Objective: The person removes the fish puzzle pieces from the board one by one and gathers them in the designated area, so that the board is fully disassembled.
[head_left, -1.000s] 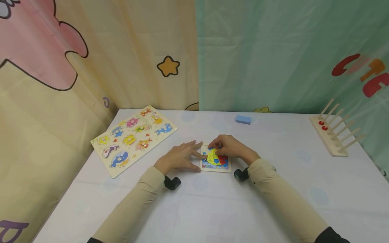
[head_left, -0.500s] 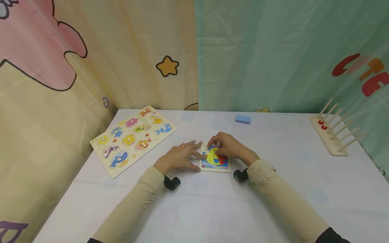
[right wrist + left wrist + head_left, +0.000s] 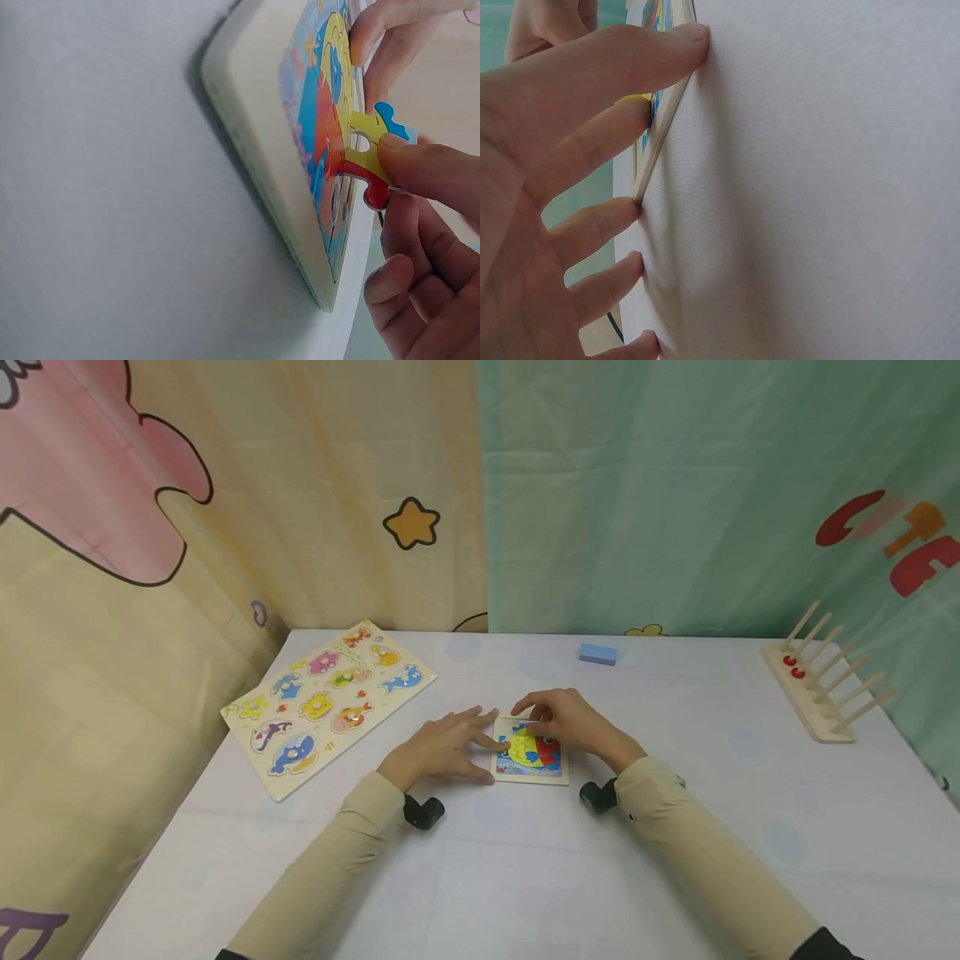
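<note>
A small square jigsaw puzzle (image 3: 531,780) with a wooden frame and a yellow and red fish picture lies on the table between the hands. My left hand (image 3: 444,750) is at its left side with fingers spread; in the left wrist view the thumb (image 3: 641,60) and fingers meet the board's edge. My right hand (image 3: 573,725) is over the puzzle's upper part. Between thumb and fingers it pinches a puzzle piece (image 3: 365,160), yellow with blue and red ends, tilted up from the picture in the right wrist view.
At the left lies a larger peg puzzle board (image 3: 328,700) with sea animals. A blue block (image 3: 597,654) sits near the back edge. On the right stands a wooden peg rack (image 3: 817,702) with red beads. Curtains hang behind the table.
The right hand has shifted slightly and its fingers have lifted, with the puzzle piece now tipped up at the puzzle's top. The left hand has stayed in place.
</note>
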`<action>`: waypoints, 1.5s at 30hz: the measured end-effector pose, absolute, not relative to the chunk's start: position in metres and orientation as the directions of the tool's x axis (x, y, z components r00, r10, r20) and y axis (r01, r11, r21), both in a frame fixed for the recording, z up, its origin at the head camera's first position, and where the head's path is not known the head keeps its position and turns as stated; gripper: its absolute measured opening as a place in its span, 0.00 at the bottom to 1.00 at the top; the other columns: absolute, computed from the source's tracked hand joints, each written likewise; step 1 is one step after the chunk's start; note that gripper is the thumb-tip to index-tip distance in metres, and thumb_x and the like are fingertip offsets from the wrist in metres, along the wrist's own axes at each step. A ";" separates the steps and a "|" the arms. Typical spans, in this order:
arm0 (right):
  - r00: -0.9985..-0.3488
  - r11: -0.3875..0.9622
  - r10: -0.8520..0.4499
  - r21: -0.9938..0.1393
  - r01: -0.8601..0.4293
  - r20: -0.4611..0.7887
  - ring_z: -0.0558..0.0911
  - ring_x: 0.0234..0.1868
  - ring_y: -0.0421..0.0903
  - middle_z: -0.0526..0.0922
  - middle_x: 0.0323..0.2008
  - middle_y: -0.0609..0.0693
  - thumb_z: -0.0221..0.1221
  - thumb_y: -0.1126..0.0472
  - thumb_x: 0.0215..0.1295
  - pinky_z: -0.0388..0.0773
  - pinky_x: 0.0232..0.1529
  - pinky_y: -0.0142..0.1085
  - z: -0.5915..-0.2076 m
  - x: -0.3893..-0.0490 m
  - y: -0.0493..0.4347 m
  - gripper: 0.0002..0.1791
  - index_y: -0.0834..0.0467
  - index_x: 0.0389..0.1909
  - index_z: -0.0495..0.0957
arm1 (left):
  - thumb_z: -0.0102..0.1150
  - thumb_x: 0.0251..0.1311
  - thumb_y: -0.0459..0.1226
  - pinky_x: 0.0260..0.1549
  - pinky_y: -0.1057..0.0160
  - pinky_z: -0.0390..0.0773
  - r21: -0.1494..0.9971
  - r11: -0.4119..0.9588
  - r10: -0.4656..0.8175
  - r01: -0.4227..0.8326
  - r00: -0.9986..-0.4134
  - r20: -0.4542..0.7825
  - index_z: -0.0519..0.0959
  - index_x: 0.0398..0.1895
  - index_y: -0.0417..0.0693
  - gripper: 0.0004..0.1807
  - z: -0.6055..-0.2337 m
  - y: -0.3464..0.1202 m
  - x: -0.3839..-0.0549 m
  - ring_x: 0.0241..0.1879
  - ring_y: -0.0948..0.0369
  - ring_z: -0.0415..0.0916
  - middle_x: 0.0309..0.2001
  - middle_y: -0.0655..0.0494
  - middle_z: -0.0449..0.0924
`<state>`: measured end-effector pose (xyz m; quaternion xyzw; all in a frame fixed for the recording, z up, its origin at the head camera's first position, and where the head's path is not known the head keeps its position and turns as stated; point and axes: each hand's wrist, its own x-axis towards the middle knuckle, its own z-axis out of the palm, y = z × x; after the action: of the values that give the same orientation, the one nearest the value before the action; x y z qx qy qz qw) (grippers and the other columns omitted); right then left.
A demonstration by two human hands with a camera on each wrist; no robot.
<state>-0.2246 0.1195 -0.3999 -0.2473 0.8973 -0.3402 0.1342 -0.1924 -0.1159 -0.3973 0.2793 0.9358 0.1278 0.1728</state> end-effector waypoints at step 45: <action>-0.962 0.677 -0.129 -0.731 0.091 -0.239 0.76 0.53 0.52 0.87 0.43 0.52 0.68 0.52 0.60 0.71 0.45 0.37 -0.404 -0.203 0.257 0.17 0.58 0.46 0.87 | 0.72 0.51 0.56 0.66 0.34 0.57 0.337 0.812 0.564 0.476 -0.787 -0.249 0.78 0.61 0.71 0.30 -0.400 -0.117 -0.193 0.77 0.55 0.42 0.76 0.61 0.53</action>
<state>-0.2026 0.2567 -0.4037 -0.0104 0.9053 -0.4019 0.1368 -0.1928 -0.1171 -0.3998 0.2777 0.9365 0.1291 0.1710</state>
